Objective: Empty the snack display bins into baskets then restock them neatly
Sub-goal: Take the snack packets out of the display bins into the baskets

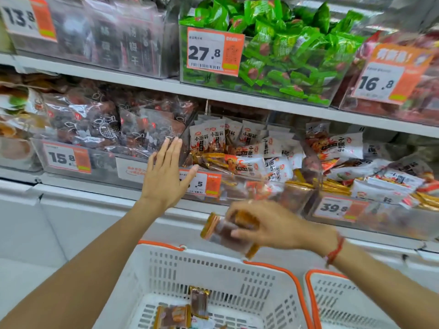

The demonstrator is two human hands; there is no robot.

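Left hand (166, 176) spread wide, fingers straight, before the snack bin (249, 186) at 12 o'clock. Right hand (273, 224) gripping snack packets (221, 231) above white basket (213, 276) at 6 o'clock.

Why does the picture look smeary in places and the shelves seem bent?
Head view: the right hand and the snack packets it grips are motion-blurred; the top-left price tag and clear bins are soft too; the wide-angle lens bows the shelf edge; lighting is even, with glare on the wrappers.

White shelf (133, 77) carries clear snack bins (256, 84)
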